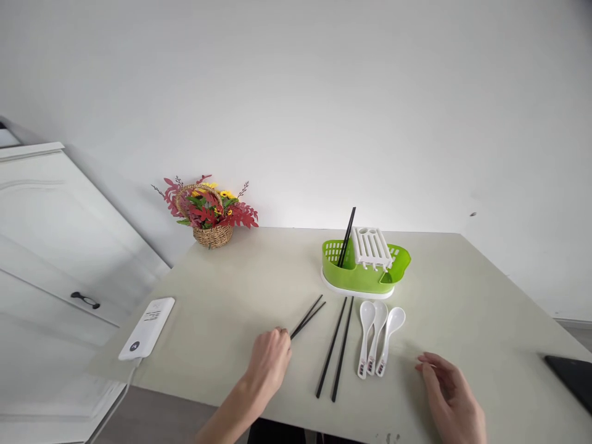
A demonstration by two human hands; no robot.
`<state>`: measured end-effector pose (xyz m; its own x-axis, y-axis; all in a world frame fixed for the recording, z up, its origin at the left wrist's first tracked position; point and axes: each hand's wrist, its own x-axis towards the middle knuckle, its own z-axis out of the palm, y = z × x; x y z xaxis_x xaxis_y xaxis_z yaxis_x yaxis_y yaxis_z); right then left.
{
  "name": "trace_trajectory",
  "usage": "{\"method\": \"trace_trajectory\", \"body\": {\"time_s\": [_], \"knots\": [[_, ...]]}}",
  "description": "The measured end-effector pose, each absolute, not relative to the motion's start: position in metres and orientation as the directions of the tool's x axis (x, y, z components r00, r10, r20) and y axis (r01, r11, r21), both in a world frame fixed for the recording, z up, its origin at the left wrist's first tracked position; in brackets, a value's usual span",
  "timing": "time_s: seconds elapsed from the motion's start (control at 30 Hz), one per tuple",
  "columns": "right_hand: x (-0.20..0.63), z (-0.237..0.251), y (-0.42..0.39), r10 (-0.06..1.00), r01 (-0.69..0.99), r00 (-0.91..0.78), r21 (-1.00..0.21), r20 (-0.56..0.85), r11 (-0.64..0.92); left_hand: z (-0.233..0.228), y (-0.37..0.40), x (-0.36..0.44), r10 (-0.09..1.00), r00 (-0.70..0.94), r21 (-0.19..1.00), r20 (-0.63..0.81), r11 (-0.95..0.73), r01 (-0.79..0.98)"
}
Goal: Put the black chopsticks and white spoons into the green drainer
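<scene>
1. The left hand point(271, 361) rests on the table point(462, 290) with its fingers curled around the near end of a pair of black chopsticks point(309, 316), which angle up and away to the right of the knuckles (the grip itself is hidden under the hand, so how tightly it closes cannot be told).
2. The right hand point(451, 398) lies loosely open at the table's near edge, fingers slightly bent and pointing left, holding nothing.
3. Between the two hands lies a second pair of chopsticks point(335, 348), side by side, nearer to the left hand.
4. Just right of that pair, and a little left of the right hand's fingertips, three white spoons point(377, 339) lie together, bowls away from the person.
5. Beyond the spoons stands a green cutlery drainer point(358, 274) with a white slotted insert point(372, 246); black chopsticks point(346, 237) stand tilted inside it.
6. Left of the left hand lies a white power bank point(148, 327); farther off, a flower basket point(210, 213).
</scene>
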<state>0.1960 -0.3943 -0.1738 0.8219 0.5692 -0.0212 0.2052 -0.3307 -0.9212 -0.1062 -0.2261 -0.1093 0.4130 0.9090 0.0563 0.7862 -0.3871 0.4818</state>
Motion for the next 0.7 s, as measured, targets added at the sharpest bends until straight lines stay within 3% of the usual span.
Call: {"method": "trace_trajectory", "body": {"time_s": [0.07,0.13,0.2,0.27,0.37,0.47,0.7], "knots": [[0.187,-0.163,-0.396,0.555,0.229,0.832,-0.914,0.005,-0.335,-0.09,-0.229,-0.106,0.899,0.434,0.518,-0.05,-0.349,0.781],[0.171,-0.15,-0.397,0.572,0.263,0.82,-0.902,0.022,-0.343,-0.072,-0.236,-0.106,0.887,0.448,0.714,-0.111,-0.243,0.657],[0.147,-0.137,-0.394,0.661,0.283,0.75,-0.92,0.036,-0.272,-0.063,-0.247,-0.103,0.874,0.459,0.891,-0.16,-0.072,0.448],[0.119,-0.126,-0.389,0.809,0.262,0.586,-0.957,0.054,-0.125,-0.063,-0.259,-0.096,0.876,0.437,0.966,-0.205,0.11,0.234],[0.079,-0.117,-0.376,0.953,0.183,0.301,-0.982,0.017,-0.04,-0.074,-0.274,-0.083,0.896,0.362,0.958,-0.257,0.286,-0.027],[0.055,-0.117,-0.366,0.991,0.121,0.112,-0.988,-0.078,-0.091,-0.085,-0.283,-0.074,0.915,0.282,0.931,-0.287,0.336,-0.14],[0.048,-0.122,-0.364,0.961,0.153,0.138,-0.953,-0.241,-0.261,-0.073,-0.263,-0.091,0.927,0.159,0.906,-0.338,0.367,-0.21]]}}
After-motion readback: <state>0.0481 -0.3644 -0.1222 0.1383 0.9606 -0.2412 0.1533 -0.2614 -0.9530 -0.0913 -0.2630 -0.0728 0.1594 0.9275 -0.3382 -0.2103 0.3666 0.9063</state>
